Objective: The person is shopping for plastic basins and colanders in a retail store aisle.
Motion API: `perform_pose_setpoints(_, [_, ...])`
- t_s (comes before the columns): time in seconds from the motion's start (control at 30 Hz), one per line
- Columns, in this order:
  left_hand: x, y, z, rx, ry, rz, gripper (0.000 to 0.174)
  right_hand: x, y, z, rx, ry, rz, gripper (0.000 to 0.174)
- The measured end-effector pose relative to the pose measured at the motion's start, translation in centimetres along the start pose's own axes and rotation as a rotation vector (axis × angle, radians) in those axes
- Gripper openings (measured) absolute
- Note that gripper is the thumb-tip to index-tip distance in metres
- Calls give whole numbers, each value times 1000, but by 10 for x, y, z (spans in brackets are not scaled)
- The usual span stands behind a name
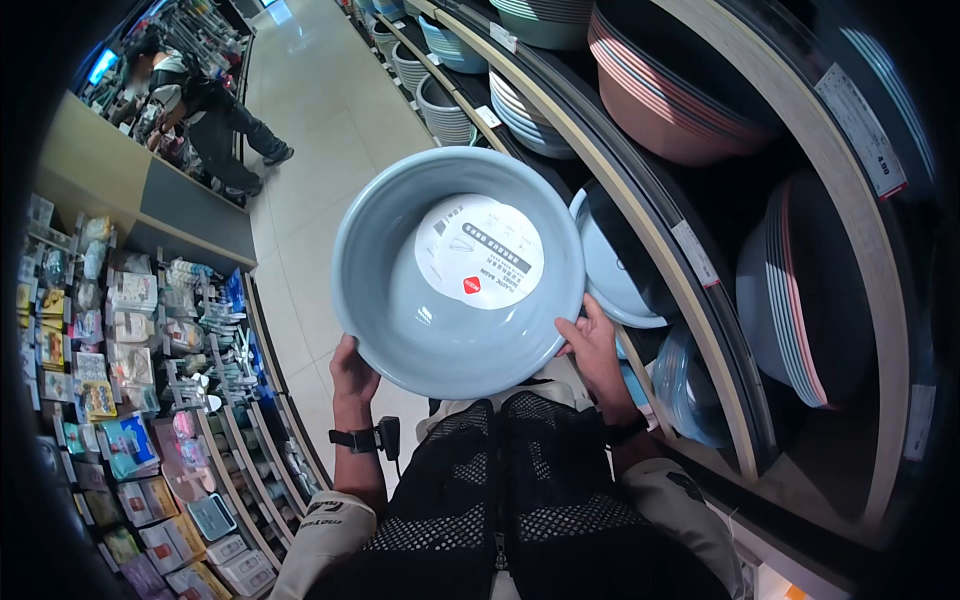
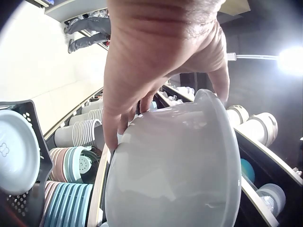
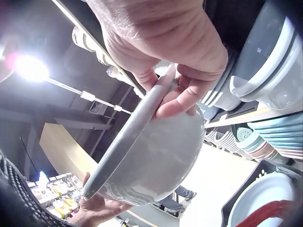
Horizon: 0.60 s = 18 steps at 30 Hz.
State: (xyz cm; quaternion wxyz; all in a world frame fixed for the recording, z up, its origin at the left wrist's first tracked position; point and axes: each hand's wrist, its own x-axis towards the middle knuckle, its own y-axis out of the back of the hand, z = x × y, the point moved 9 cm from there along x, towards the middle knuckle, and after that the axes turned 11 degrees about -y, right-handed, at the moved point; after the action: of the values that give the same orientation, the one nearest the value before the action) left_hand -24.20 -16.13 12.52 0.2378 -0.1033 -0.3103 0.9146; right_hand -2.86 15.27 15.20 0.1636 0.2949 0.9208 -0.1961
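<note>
A round grey-blue plastic basin (image 1: 400, 300) is held out in front of the body, its inside facing the head camera. On its bottom sticks a round white label (image 1: 480, 250) with a red mark. My left hand (image 1: 353, 370) grips the near left rim. In the left wrist view its fingers (image 2: 112, 127) lie along the outer wall, with the thumb over at the rim. At the right rim, my right hand (image 1: 595, 345) pinches the edge between thumb and fingers; the right wrist view shows the fingertips (image 3: 177, 101) under the rim's outside.
Shelves on the right carry stacked basins (image 1: 690, 110) in pink and blue, with a light-blue basin (image 1: 610, 265) close beside the held one. Left stands a rack of small packaged goods (image 1: 130, 350). A person (image 1: 205, 110) bends farther up the tiled aisle (image 1: 310, 120).
</note>
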Motion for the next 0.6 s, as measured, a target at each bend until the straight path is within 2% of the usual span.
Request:
perform_pose_setpoints(0.1, [3, -8, 2, -173, 19, -50, 61, 1, 0, 1, 8, -16, -3, 56])
perform_pose_setpoints(0.17, [4, -6, 1, -54, 49, 65, 64, 1, 0, 2, 12, -33, -5, 56])
perform_pose_setpoints(0.37, [4, 1, 2, 45, 83, 128, 64, 6, 6, 11, 27, -40, -17, 55])
perform_pose_setpoints(0.6, [11, -8, 17, 250, 16, 54, 62, 7, 8, 13, 63, -55, -42, 53])
